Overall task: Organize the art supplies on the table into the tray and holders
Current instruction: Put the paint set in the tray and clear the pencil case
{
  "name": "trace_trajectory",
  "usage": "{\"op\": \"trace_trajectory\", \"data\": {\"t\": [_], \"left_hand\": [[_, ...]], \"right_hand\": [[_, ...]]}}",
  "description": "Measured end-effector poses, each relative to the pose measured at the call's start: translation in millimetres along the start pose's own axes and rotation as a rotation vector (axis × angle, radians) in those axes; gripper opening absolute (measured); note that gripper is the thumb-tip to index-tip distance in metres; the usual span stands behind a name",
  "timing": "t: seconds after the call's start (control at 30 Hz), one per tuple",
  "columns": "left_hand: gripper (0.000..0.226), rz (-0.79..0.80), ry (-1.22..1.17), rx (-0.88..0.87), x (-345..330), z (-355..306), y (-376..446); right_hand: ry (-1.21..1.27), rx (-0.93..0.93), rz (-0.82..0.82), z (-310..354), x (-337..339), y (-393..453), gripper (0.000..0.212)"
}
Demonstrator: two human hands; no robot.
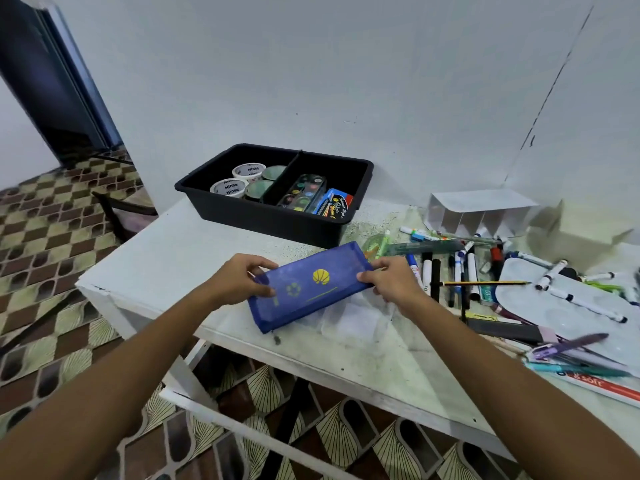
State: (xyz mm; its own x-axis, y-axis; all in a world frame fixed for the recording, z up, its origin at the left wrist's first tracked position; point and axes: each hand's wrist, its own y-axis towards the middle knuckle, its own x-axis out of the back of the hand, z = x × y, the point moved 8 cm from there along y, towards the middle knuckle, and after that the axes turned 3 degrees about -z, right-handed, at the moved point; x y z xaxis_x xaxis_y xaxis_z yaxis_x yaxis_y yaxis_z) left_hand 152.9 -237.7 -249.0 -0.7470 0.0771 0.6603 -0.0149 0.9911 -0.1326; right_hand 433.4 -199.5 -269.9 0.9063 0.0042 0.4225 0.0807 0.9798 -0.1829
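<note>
A flat blue pouch with a yellow shell mark is held just above the white table, tilted. My left hand grips its left end and my right hand grips its right end. Behind it stands a black divided tray: tape rolls fill the left compartment, a paint palette and a blue box the right. A white divided holder lies on its side at the back right. Several markers and pens lie scattered to the right.
A white paint palette with markers on it, a pencil, a purple pen and a ruler crowd the table's right side. A crumpled clear plastic bag lies under the pouch. The table's front edge runs below my wrists; patterned floor lies beyond.
</note>
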Motion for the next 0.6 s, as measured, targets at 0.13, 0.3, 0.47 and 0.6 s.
{"op": "trace_trajectory", "data": {"t": [0.13,0.3,0.47,0.6], "left_hand": [[0.049,-0.098,0.120,-0.002,8.6,10.9,11.6],[0.046,-0.097,0.165,0.051,9.5,30.0,18.8],[0.047,-0.109,0.267,0.048,7.8,29.6,22.9],[0.048,-0.192,0.371,-0.221,-7.2,-13.3,20.9]], "right_hand": [[-0.251,0.131,-0.070,15.8,-18.0,4.5,0.025],[-0.560,0.206,-0.076,21.2,-36.5,2.5,0.034],[-0.694,0.329,-0.098,27.4,-38.5,-0.6,0.039],[-0.692,0.499,-0.089,28.6,-21.9,-15.9,0.034]]}}
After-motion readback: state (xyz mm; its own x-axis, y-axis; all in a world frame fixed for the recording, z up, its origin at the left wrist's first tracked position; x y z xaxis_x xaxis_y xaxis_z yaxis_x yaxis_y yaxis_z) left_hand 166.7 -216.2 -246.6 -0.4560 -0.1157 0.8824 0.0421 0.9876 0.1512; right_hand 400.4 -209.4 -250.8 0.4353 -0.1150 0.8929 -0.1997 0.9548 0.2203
